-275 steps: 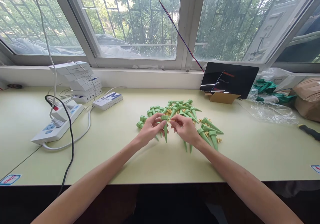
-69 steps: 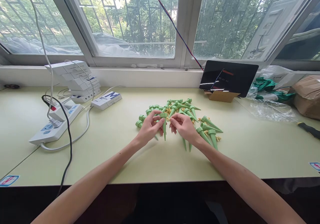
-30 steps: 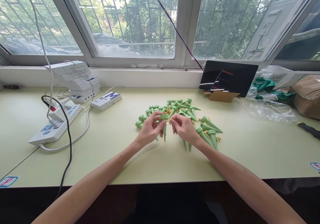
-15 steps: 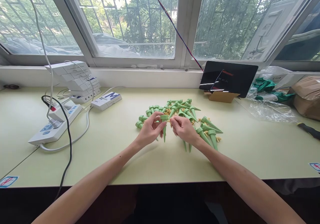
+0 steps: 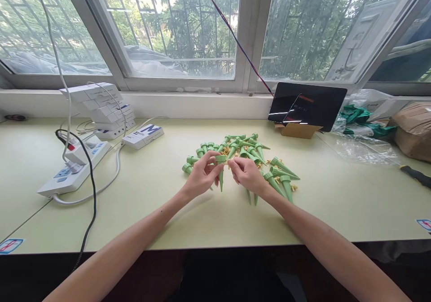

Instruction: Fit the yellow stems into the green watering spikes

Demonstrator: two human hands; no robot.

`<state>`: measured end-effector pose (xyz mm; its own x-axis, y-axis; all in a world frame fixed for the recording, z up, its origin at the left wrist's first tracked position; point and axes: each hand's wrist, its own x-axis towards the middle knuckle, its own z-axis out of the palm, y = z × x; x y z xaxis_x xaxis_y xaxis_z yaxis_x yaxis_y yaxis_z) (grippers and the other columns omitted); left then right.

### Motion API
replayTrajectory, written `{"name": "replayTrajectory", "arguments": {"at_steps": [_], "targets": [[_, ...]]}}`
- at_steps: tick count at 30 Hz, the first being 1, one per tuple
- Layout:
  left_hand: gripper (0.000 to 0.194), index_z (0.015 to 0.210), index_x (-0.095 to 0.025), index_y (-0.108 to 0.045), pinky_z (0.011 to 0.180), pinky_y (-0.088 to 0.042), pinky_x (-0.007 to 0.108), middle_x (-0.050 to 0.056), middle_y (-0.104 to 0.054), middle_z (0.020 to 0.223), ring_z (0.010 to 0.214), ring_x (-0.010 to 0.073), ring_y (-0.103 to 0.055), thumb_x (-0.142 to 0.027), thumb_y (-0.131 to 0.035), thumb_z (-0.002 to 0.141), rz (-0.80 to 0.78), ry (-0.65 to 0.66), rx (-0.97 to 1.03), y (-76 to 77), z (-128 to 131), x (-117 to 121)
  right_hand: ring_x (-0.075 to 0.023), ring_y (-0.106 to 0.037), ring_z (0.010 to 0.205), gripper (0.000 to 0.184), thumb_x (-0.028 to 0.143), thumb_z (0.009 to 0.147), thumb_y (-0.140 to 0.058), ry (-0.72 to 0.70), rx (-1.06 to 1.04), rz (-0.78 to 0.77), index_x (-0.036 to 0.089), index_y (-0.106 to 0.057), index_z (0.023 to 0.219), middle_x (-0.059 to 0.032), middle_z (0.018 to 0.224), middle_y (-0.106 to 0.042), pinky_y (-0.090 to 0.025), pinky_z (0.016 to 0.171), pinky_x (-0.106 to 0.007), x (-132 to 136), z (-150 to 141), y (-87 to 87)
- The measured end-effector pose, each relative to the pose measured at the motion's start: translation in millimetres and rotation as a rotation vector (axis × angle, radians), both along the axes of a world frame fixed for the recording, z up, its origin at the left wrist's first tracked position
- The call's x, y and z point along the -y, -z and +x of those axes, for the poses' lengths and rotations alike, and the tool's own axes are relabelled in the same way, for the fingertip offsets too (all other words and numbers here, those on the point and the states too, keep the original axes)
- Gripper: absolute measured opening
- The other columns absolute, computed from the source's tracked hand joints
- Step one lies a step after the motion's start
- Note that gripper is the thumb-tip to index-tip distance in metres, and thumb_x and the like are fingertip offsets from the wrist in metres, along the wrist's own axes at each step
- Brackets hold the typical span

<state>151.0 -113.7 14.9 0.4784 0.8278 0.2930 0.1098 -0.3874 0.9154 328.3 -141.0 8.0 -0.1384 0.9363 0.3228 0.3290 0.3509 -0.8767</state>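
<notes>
A green plastic plant watering spike (image 5: 221, 159) is pinched in my left hand (image 5: 200, 177), its ridged cap up and its point down. Just right of that cap, my right hand (image 5: 248, 175) is closed with thumb and forefinger together. Whatever lies between those fingertips is too small to make out. Behind both hands spreads a loose heap of similar green spikes (image 5: 233, 147), and several more green spikes (image 5: 276, 183) lie to the right of my right hand. Small yellow pieces (image 5: 294, 188) are scattered among them, partly covered.
On the left are a white power strip (image 5: 63, 178) with cables, stacked white boxes (image 5: 104, 107) and a single white box (image 5: 143, 136). A dark tablet (image 5: 308, 107) leans at the back right, near clear plastic wrap (image 5: 367, 149), a brown parcel (image 5: 414, 129) and a black handle (image 5: 415, 176).
My right fingertips have shifted very slightly left, closer to the spike. My left hand keeps its hold, and the heap looks the same.
</notes>
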Motion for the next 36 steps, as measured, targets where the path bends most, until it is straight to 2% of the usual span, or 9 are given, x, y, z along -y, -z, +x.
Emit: {"name": "replayTrajectory", "arguments": {"at_steps": [7,15,23,36], "targets": [[0.026,0.109,-0.022,-0.047,0.045,-0.051,0.023,-0.002,-0.057,0.078,0.048,0.0092,-0.058,-0.038,-0.058,0.091,0.026,-0.024,0.005,3.5,0.2,-1.6,-0.0095,-0.04,0.044,0.049,0.055,0.094,-0.045,0.003,-0.031,-0.012,0.021,-0.04,0.06,0.0039,0.048,-0.044,-0.033,0.048,-0.024,-0.5,-0.8,-0.6],[0.024,0.101,-0.021,-0.047,0.046,-0.052,0.024,-0.002,-0.057,0.079,0.05,0.0089,-0.056,-0.039,-0.059,0.09,0.01,0.003,0.036,6.2,0.0,-3.8,-0.0094,-0.039,0.043,0.049,0.056,0.092,-0.049,0.021,-0.053,-0.03,0.02,-0.043,0.059,0.004,0.047,-0.044,-0.034,0.047,-0.025,-0.6,0.1,-1.6],[0.025,0.104,-0.022,-0.049,0.047,-0.053,0.024,-0.001,-0.058,0.082,0.051,0.0082,-0.054,-0.04,-0.059,0.09,0.01,-0.027,0.023,6.2,2.3,-4.4,-0.0097,-0.044,0.043,0.046,0.055,0.094,-0.047,0.018,-0.061,-0.039,0.02,-0.047,0.064,0.0038,0.049,-0.048,-0.037,0.048,-0.024,-0.6,-0.4,0.4],[0.027,0.105,-0.022,-0.051,0.047,-0.053,0.023,-0.005,-0.054,0.069,0.047,0.0099,-0.058,-0.045,-0.053,0.092,-0.003,-0.014,0.048,6.0,2.0,-6.2,-0.0085,-0.045,0.04,0.044,0.053,0.095,-0.046,-0.015,-0.103,-0.038,0.019,-0.048,0.067,0.0038,0.052,-0.05,-0.038,0.045,-0.022,-1.1,0.2,2.8]]}}
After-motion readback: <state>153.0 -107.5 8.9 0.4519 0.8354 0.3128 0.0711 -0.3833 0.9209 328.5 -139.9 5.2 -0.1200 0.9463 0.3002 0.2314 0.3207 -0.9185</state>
